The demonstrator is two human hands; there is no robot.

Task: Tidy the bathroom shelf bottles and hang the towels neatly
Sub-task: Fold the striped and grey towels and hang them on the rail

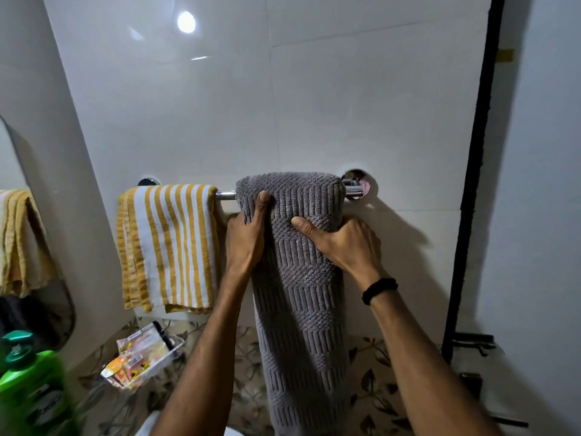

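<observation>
Grey towel (301, 278) draped over the chrome rail (225, 194), right of the yellow-striped towel (168, 247), which hangs on the same rail. Left hand (246, 237) grips the grey towel's left edge, thumb on the front; right hand (342, 243) clasps its right edge likewise. Green pump bottle (31, 385) at lower left.

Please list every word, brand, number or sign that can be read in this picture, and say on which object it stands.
No text can be read here.
green pump bottle: the label is motion-blurred, not readable.
clear holder of small packets: there is printing on the packets, too small and blurred to read.
striped towel, grey towel, towel bar: no writing is visible.
</observation>
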